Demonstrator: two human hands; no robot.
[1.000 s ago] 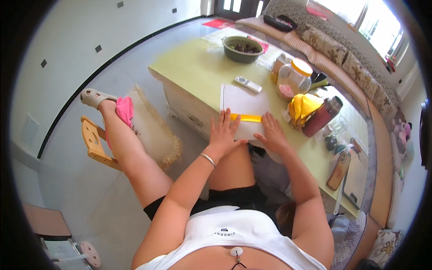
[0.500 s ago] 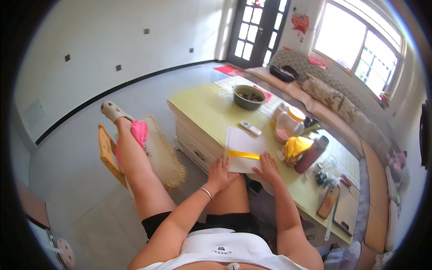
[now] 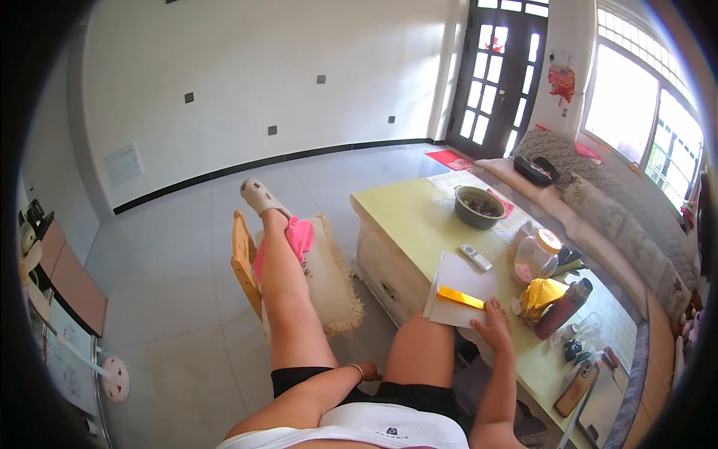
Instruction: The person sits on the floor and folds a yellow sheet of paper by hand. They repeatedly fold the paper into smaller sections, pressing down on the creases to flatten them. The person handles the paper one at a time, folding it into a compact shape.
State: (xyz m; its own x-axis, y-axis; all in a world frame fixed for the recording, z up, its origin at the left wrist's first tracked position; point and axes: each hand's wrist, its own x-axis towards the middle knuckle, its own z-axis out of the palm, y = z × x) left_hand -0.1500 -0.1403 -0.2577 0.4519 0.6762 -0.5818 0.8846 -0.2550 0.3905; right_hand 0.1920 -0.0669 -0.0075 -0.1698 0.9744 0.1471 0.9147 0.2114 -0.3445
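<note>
A white sheet of paper, looking like a small stack or open booklet point(image 3: 473, 280), lies at the near edge of the table, its lower end beside my right thigh. Across it runs a flat yellow strip point(image 3: 461, 298). My right hand point(image 3: 491, 327) rests at the paper's lower right corner, fingers outstretched near the strip's right end. Down at my lap, between the thighs, is my left hand point(image 3: 369, 371), away from the paper; its fingers are mostly hidden. A white remote control point(image 3: 476, 258) lies just beyond the paper.
On the pale green table point(image 3: 404, 217) stand a grey-green bowl point(image 3: 479, 208), a clear jar point(image 3: 535, 257), a yellow bundle point(image 3: 541, 299) and a dark red flask point(image 3: 562, 308). A phone point(image 3: 576, 389) lies nearer. My leg rests over a wooden chair point(image 3: 245, 262) with a fringed cushion point(image 3: 333, 280).
My left hand has left the paper and dropped to my lap. My right hand stays at the paper's corner. The yellow strip is tilted more, and the view has swung left.
</note>
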